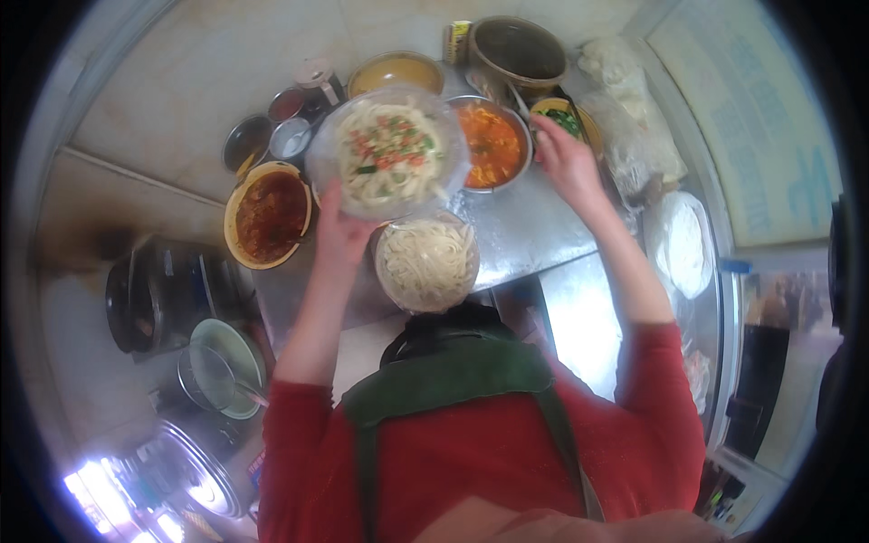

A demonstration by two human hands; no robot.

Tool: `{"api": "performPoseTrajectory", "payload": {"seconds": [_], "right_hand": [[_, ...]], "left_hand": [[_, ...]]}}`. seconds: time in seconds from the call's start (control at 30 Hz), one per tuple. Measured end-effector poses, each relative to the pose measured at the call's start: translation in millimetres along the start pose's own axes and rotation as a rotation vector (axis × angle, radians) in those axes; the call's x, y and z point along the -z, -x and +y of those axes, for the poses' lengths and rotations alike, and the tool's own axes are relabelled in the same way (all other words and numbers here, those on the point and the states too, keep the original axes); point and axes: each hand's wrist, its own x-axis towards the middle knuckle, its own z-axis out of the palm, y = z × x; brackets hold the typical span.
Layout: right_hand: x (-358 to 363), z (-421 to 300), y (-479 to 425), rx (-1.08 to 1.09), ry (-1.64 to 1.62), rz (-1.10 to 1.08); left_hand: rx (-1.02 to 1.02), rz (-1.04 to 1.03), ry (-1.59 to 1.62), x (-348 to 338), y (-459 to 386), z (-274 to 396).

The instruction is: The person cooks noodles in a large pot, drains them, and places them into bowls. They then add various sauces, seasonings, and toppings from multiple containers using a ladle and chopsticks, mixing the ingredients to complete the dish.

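My left hand (343, 227) grips the near left side of a bowl lined with a clear plastic bag (322, 153). In that bowl lie white noodles (380, 186) topped with chopped red and green bits. My right hand (570, 163) is pinched around the end of a light-coloured spoon or ladle handle (520, 103), between a metal bowl of orange-red sauce (492, 146) and a yellow bowl of chopped greens (560, 122). The utensil's far end is hard to make out. Just in front of my chest stands a second plastic-covered bowl of plain noodles (428, 261).
Left of the noodles is a yellow bowl of dark red sauce (270, 216), with small seasoning bowls (290, 138) behind. A large brown pot (519, 51) and a yellow basin (397, 71) line the back of the metal counter (529, 224). Plastic bags (638, 142) crowd the right edge.
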Motion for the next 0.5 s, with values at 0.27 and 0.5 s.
{"api": "performPoseTrajectory", "payload": {"seconds": [0.27, 0.5], "right_hand": [[-84, 84, 53, -0.433, -0.285, -0.111], [-101, 85, 51, -0.753, -0.977, 0.028]], "left_hand": [[-0.056, 0.198, -0.011, 45, 78, 26], [-0.072, 0.288, -0.063, 42, 121, 35]]}}
